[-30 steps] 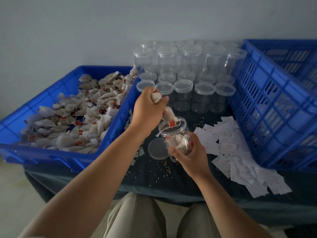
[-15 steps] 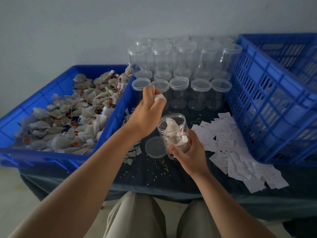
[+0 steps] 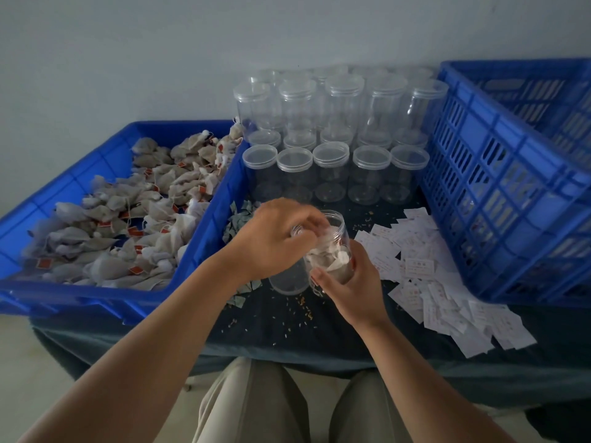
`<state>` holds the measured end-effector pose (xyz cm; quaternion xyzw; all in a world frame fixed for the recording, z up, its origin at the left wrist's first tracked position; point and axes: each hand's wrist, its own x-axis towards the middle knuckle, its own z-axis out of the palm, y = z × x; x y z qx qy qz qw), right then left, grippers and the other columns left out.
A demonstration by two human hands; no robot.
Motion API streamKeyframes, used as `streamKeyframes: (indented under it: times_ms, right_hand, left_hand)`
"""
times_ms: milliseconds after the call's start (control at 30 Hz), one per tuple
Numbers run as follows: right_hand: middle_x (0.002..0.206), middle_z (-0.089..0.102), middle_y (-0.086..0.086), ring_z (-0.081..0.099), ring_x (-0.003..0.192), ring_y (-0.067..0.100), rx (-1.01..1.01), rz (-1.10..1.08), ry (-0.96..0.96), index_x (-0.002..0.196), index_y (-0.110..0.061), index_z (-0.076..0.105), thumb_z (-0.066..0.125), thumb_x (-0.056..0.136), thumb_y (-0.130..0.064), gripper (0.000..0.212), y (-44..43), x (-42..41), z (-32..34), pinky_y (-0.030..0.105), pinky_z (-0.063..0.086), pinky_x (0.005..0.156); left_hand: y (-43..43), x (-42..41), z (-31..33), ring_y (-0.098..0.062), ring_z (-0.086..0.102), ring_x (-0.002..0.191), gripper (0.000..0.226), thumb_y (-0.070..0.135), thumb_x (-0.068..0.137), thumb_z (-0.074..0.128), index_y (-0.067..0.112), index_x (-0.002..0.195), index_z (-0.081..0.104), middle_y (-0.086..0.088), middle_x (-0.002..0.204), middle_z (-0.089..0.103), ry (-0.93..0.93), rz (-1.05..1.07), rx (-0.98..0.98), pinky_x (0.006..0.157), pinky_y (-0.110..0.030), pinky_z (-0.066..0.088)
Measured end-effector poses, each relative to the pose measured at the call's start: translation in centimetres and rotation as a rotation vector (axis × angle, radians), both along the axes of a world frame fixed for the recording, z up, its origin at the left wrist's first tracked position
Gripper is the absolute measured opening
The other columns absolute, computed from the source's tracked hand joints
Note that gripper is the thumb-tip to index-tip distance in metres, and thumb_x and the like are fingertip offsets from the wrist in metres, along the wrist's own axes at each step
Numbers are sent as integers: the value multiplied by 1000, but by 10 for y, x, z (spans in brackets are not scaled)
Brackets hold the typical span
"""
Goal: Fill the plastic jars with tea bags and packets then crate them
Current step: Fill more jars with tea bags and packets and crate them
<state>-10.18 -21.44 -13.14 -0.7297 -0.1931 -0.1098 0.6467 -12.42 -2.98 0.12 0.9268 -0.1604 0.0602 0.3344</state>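
- Your right hand (image 3: 351,284) gripped the clear round plastic jar (image 3: 335,257) from its near side, with the fingers and thumb curled round its lower wall.
- The jar was over the dark-clothed table (image 3: 303,330), between the two blue containers. It had no lid on and was partly filled with pale gauze tea bags (image 3: 332,263).
- Your left hand (image 3: 275,239) lay over the jar's mouth with its fingers (image 3: 307,219) bent down towards the opening. Blur hid whether they pinched a tea bag or only pressed on one.
- A clear round plastic lid (image 3: 287,284) lay flat on the table just left of the jar, partly under your left hand.
- The shallow blue plastic tray (image 3: 220,199) on your left held a heap of more tea bags, many with red tags.
- Rows of empty lidded clear jars (image 3: 331,161) stood behind, with the back rows taller.
- A large blue slatted plastic crate (image 3: 511,203) sat on your right.
- White paper packets (image 3: 447,282) lay scattered in front of the crate.
- Small grey-green packets (image 3: 240,215) lay beside the tray.
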Motion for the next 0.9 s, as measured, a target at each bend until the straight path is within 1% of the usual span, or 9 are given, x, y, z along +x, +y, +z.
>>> streamKeyframes:
  times_ms: [100, 167, 267, 333, 367, 467, 533, 767, 900]
  right_hand:
    - [105, 74, -14, 74, 91, 14, -18, 5, -36, 118, -38, 63, 84, 82, -63, 48, 0, 0, 0, 20, 58, 71]
    - [106, 74, -14, 74, 93, 14, -5, 18, -53, 119, -38, 62, 83, 82, -64, 50, 0, -1, 0, 21, 59, 74]
    - [108, 73, -16, 74, 97, 11, 21, -5, -49, 119, -35, 63, 84, 82, -62, 51, 0, -1, 0, 15, 56, 75]
    - [109, 73, -18, 74, 98, 10, 33, -11, -27, 120, -33, 64, 82, 81, -66, 54, 0, -1, 0, 15, 56, 74]
    - [109, 73, -18, 74, 99, 10, 30, -11, -19, 120, -32, 64, 82, 81, -66, 55, 0, -1, 0, 16, 56, 74]
    - [108, 73, -17, 74, 97, 12, 26, -11, -30, 120, -32, 64, 82, 82, -66, 54, 1, 0, -1, 17, 57, 73]
    - [107, 73, -16, 75, 97, 12, 33, -10, -39, 120, -35, 64, 80, 83, -68, 52, 1, -1, 1, 18, 58, 73]
    - [109, 74, -15, 75, 98, 12, 20, -22, -10, 119, -35, 64, 76, 84, -73, 53, 1, -2, 1, 23, 61, 74]
    - [109, 74, -16, 75, 98, 11, 16, -22, -7, 119, -38, 63, 77, 84, -73, 51, 2, -2, 2, 19, 60, 73]
  left_hand:
    - [-1, -2, -11, -9, 69, 107, 46, 29, 97, 27, 24, 106, 72, 5, 97, 77, 56, -166, 110, 131, -35, 9]
    - [1, -3, -13, -8, 71, 106, 43, 23, 108, 26, 30, 105, 68, 5, 89, 78, 61, -176, -10, 130, -30, 14]
    - [10, 3, -9, 1, 70, 78, 40, 42, 112, 30, 31, 106, 68, 7, 86, 78, -63, 162, -397, 84, -9, 48]
    - [21, 15, -11, 2, 56, 52, 31, 44, 110, 38, 36, 102, 66, 11, 88, 78, -106, 423, -377, 53, -16, 46]
    - [28, 20, -16, 2, 55, 52, 24, 40, 110, 42, 38, 104, 65, 11, 93, 78, -43, 498, -247, 49, -19, 44]
    - [42, 27, -44, -10, 69, 97, 34, 16, 102, 59, 28, 134, 62, 2, 129, 68, 354, 473, 415, 77, -33, 57]
    - [40, 25, -67, -26, 63, 121, 47, 9, 97, 65, 18, 143, 59, -9, 143, 60, 476, 429, 644, 98, -43, 56]
    - [50, 20, -81, -24, 67, 111, 27, 8, 99, 61, 22, 121, 69, -5, 125, 69, 260, 649, 567, 90, -38, 57]
    - [58, 21, -76, -25, 61, 123, 36, 25, 102, 65, 33, 137, 66, 2, 133, 64, 180, 551, 556, 97, -42, 55]
